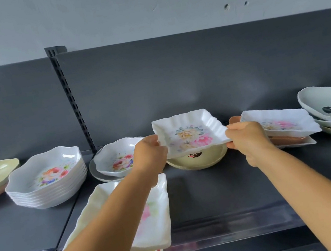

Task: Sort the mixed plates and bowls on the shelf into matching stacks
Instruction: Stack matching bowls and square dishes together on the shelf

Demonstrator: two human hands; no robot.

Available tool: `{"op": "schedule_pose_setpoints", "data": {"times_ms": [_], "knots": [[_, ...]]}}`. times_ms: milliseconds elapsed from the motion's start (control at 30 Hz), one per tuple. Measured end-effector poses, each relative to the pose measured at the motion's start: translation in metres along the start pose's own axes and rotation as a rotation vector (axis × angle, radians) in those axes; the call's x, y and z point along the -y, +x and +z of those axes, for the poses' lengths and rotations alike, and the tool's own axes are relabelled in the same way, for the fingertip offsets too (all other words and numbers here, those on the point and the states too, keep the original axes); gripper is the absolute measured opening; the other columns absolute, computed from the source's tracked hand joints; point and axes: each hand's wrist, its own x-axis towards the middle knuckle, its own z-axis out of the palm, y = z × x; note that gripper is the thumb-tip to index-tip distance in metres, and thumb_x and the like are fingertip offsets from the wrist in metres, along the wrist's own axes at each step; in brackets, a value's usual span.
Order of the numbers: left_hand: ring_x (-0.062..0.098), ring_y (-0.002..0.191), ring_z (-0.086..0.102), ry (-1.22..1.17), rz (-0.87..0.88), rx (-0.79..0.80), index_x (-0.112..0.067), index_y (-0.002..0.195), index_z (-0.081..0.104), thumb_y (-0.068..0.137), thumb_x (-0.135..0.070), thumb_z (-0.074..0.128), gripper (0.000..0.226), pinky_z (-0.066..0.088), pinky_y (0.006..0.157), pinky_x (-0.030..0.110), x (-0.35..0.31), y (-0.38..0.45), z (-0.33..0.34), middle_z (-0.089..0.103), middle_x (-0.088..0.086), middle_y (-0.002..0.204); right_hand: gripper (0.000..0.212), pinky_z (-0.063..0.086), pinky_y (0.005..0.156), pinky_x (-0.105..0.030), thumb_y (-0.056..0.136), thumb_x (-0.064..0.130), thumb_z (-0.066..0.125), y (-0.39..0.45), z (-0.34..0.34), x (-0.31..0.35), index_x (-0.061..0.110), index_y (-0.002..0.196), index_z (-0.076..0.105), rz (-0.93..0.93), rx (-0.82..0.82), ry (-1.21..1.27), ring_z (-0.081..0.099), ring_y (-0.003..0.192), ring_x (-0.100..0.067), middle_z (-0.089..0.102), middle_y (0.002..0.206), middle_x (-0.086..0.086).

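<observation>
White, glossy square floral plate (190,135) sits mid-frame above a pale green round dish (199,160), pinched at its side rims by the left hand (149,152) and right hand (248,139). Likely mid-transfer; next, lower it squarely onto the matching rectangular plate (159,209) at lower centre.

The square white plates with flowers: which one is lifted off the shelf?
The middle square plate, held at its edges by the left hand and right hand above a yellow-green bowl; the other two rest.
</observation>
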Motion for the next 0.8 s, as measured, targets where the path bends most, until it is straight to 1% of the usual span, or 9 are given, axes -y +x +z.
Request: {"op": "schedule_pose_setpoints", "data": {"times_ms": [67, 100, 200, 267, 333, 400, 500, 633, 800], "knots": [[0.019, 0.087, 0.058, -0.039, 0.052, -0.001, -0.027, 0.096, 0.068, 0.084, 0.000, 0.046, 0.037, 0.048, 0.075, 0.025, -0.004, -0.009, -0.016, 0.069, -0.007, 0.099, 0.021, 0.046, 0.098, -0.057, 0.086, 0.002, 0.050, -0.011, 0.000, 0.005, 0.002, 0.092, 0.070, -0.036, 0.047, 0.022, 0.062, 0.077, -0.024, 0.058, 0.079, 0.003], [0.017, 0.086, 0.060, -0.031, 0.075, -0.022, -0.026, 0.105, 0.068, 0.083, -0.002, 0.047, 0.039, 0.049, 0.074, 0.022, -0.005, -0.012, -0.025, 0.069, -0.008, 0.106, 0.023, 0.045, 0.099, -0.055, 0.086, 0.001, 0.050, -0.020, 0.001, 0.008, 0.002, 0.095, 0.071, -0.049, 0.075, 0.030, 0.058, 0.071, -0.020, 0.053, 0.075, 0.007], [0.008, 0.065, 0.054, 0.057, 0.142, -0.107, -0.021, 0.106, 0.067, 0.085, -0.001, 0.045, 0.037, 0.039, 0.044, 0.006, -0.005, -0.030, -0.056, 0.068, -0.008, 0.100, 0.028, 0.048, 0.095, -0.047, 0.085, 0.003, 0.050, -0.054, 0.008, 0.017, 0.007, 0.100, 0.073, -0.084, 0.196, -0.001, 0.060, 0.073, -0.017, 0.058, 0.077, 0.002], [0.010, 0.054, 0.043, 0.106, 0.157, -0.146, -0.020, 0.086, 0.066, 0.085, 0.001, 0.043, 0.031, 0.034, 0.039, 0.014, -0.002, -0.045, -0.076, 0.062, -0.007, 0.081, 0.026, 0.051, 0.091, -0.043, 0.081, 0.008, 0.052, -0.073, 0.017, 0.017, 0.014, 0.093, 0.074, -0.098, 0.284, -0.036, 0.065, 0.078, -0.019, 0.069, 0.083, 0.003], [0.017, 0.056, 0.036, 0.131, 0.147, -0.169, -0.013, 0.077, 0.061, 0.083, 0.002, 0.042, 0.025, 0.028, 0.045, 0.020, 0.006, -0.057, -0.095, 0.053, 0.001, 0.073, 0.020, 0.053, 0.087, -0.041, 0.084, 0.010, 0.053, -0.091, 0.026, 0.016, 0.012, 0.088, 0.072, -0.097, 0.348, -0.071, 0.064, 0.073, -0.016, 0.070, 0.086, -0.001], [0.017, 0.064, 0.034, 0.175, 0.130, -0.183, -0.010, 0.085, 0.061, 0.081, 0.003, 0.042, 0.024, 0.026, 0.050, 0.025, 0.019, -0.066, -0.113, 0.047, 0.006, 0.077, 0.018, 0.053, 0.083, -0.041, 0.086, 0.010, 0.053, -0.107, 0.036, 0.014, 0.004, 0.091, 0.069, -0.101, 0.391, -0.093, 0.063, 0.070, -0.015, 0.069, 0.088, -0.005], [0.018, 0.062, 0.029, 0.184, 0.118, -0.178, -0.001, 0.085, 0.060, 0.080, 0.006, 0.041, 0.021, 0.022, 0.046, 0.023, 0.035, -0.078, -0.135, 0.042, 0.006, 0.075, 0.019, 0.050, 0.069, -0.035, 0.087, 0.010, 0.052, -0.136, 0.047, 0.013, -0.008, 0.081, 0.057, -0.124, 0.408, -0.123, 0.054, 0.067, -0.019, 0.058, 0.078, -0.008], [0.018, 0.064, 0.042, 0.195, 0.066, -0.102, -0.007, 0.080, 0.062, 0.081, 0.005, 0.040, 0.025, 0.034, 0.060, 0.029, 0.052, -0.092, -0.158, 0.055, 0.008, 0.077, 0.012, 0.023, 0.061, -0.031, 0.082, 0.010, 0.052, -0.166, 0.057, 0.011, 0.012, 0.071, 0.047, -0.172, 0.404, -0.195, 0.029, 0.068, -0.021, 0.034, 0.071, -0.007], [0.020, 0.070, 0.043, 0.206, 0.041, -0.053, -0.026, 0.062, 0.054, 0.084, 0.006, 0.041, 0.042, 0.032, 0.055, 0.025, 0.061, -0.103, -0.169, 0.056, 0.004, 0.080, 0.010, 0.023, 0.065, -0.031, 0.082, 0.008, 0.052, -0.187, 0.067, 0.007, 0.015, 0.079, 0.047, -0.155, 0.385, -0.257, 0.029, 0.074, -0.020, 0.037, 0.079, -0.005]]}}
